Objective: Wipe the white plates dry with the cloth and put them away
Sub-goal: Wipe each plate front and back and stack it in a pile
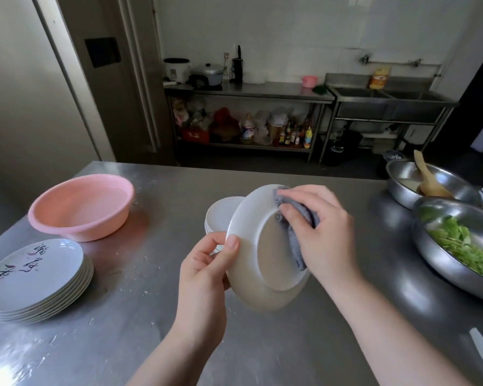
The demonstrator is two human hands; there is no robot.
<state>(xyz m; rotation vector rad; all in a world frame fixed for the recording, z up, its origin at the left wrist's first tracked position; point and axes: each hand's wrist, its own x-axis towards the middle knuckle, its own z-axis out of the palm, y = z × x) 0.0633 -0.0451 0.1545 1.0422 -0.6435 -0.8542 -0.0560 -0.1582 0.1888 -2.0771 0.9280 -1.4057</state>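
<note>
A white plate (pixel 251 277) is held tilted above the steel table (pixel 262 344), its underside facing me. My left hand (pixel 207 271) grips its left rim, thumb on the underside. My right hand (pixel 321 232) holds a grey cloth (pixel 299 240) and presses it against the plate's underside near the foot ring. Behind the held plate a small stack of white plates (pixel 221 215) stands on the table, partly hidden.
A pink basin (pixel 81 207) stands at the left. In front of it is a stack of painted plates (pixel 37 280). At the right are a steel bowl of greens (pixel 457 240) and a steel pan with a wooden spoon (pixel 427 182).
</note>
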